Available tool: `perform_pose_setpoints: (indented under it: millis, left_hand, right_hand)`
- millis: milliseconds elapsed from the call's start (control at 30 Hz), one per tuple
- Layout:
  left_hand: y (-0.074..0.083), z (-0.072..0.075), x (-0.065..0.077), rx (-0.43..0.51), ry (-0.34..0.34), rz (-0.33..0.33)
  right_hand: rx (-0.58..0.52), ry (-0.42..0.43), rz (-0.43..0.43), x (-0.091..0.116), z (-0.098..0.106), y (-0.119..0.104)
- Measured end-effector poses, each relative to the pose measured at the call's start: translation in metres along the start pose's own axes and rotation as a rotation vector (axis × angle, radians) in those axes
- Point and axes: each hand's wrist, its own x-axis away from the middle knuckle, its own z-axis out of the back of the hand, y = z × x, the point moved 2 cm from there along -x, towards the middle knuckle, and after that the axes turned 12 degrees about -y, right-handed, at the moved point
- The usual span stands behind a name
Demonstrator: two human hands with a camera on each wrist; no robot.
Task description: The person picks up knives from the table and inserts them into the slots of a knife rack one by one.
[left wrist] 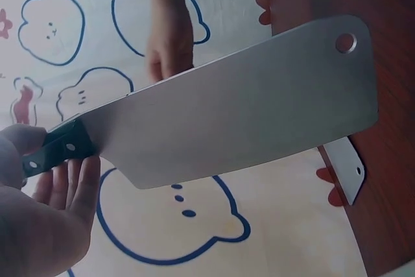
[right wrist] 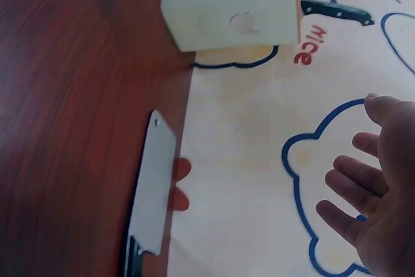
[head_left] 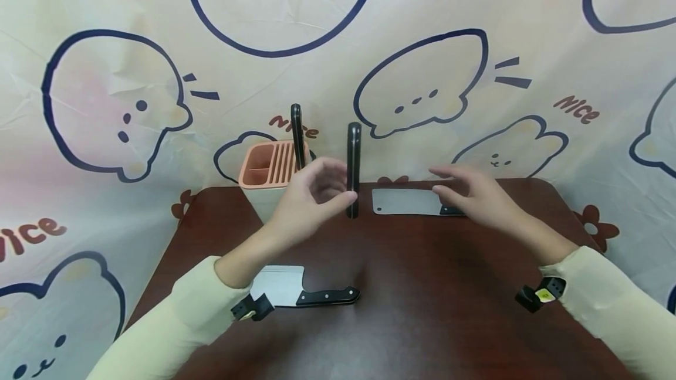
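Note:
My left hand (head_left: 317,192) pinches the black handle of a cleaver (head_left: 353,169) between thumb and fingers, with the handle pointing up. The left wrist view shows its broad silver blade (left wrist: 240,108), with a round hole at the far corner. Beside it stands a knife holder (head_left: 271,192), white with an orange slotted top; a black-handled knife (head_left: 297,133) rises from it. My right hand (head_left: 480,198), fingers apart and nothing in them, hovers by the handle of a second cleaver (head_left: 406,201) lying at the back of the table. That cleaver's handle is partly hidden by the hand.
Another cleaver (head_left: 285,286) with a black riveted handle lies flat at the front left of the dark brown table (head_left: 422,309), partly behind my left wrist. A patterned cloth (head_left: 317,75) hangs along the table's back and sides.

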Motion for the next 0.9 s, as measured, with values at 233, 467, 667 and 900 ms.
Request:
perform_pose_setpoints:
  millis: [233,467,667,900]
  left_hand:
    - [-0.002,0.019,0.024,-0.05,0.018,0.053]
    - [0.001,0.041,0.043,-0.065,0.077,0.058]
    - [0.01,0.057,0.054,-0.1,0.124,0.045]
    - [0.021,0.075,0.059,-0.086,0.184,-0.002]
  right_hand:
    - [0.092,-0.038,-0.021,0.004,-0.009,0.029]
    - [0.151,-0.082,-0.06,0.01,-0.014,0.059]
    - [0.171,-0.128,-0.166,0.015,-0.016,0.085]
    - [0.186,-0.177,-0.232,0.019,-0.02,0.114]
